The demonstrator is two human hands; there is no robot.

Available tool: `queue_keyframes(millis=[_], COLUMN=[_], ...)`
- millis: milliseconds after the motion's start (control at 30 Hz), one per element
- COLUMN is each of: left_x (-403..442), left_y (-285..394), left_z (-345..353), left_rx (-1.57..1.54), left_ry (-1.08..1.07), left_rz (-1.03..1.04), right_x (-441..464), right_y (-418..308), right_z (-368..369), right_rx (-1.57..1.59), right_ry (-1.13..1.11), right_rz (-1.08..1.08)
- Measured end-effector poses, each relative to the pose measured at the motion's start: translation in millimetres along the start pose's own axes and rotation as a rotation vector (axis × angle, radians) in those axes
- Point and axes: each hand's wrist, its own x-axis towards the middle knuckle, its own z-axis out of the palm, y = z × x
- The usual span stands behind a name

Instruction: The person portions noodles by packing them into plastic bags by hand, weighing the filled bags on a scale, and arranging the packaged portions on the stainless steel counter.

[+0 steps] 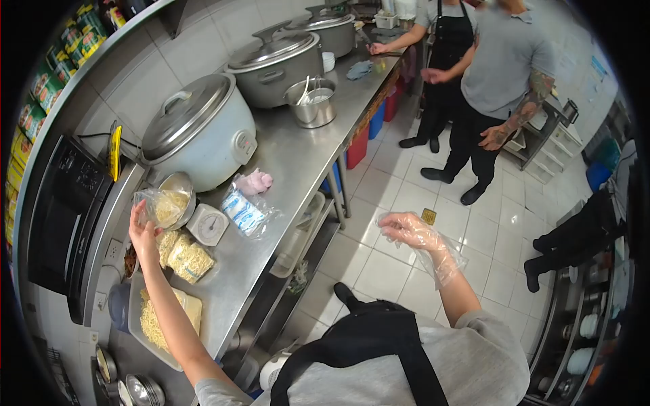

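My left hand (143, 233) is bare and closed on the edge of a clear plastic bag (164, 208) with pale noodles in it. The bag is at the mouth of a metal bowl (187, 184), beside a white dial scale (206, 225). Just below are filled bags of noodles (189, 260). Nearer to me, a plastic tub (192, 308) holds loose yellow noodles (154, 325) under my left forearm. Out over the floor, my right hand (408, 230) wears a clear plastic glove. Its fingers are loosely bent, with nothing visible in them.
A large rice cooker (203, 135) and grey lidded pots (274, 64) line the wall. On the steel counter (291, 152) lie a blue-and-white plastic packet (242, 211), a pink cloth (254, 181) and a metal pot (311, 108). Several people stand beyond, on the tiled floor (379, 277).
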Motion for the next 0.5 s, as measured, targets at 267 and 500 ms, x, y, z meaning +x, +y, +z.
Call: queue_keyframes(millis=[267,500], left_x=[3.5,-6.4], left_y=[-19.4,-52.0], left_z=[11.6,19.1], left_rx=[0.052,0.660], left_ry=[0.112,0.445], left_rz=[-0.015,0.497], right_x=[-30.0,-15.6], right_y=[-4.9,127.6], right_z=[-51.5,-98.5], right_rx=[0.083,0.415], right_ry=[0.213,0.244], right_rz=[-0.141,0.156])
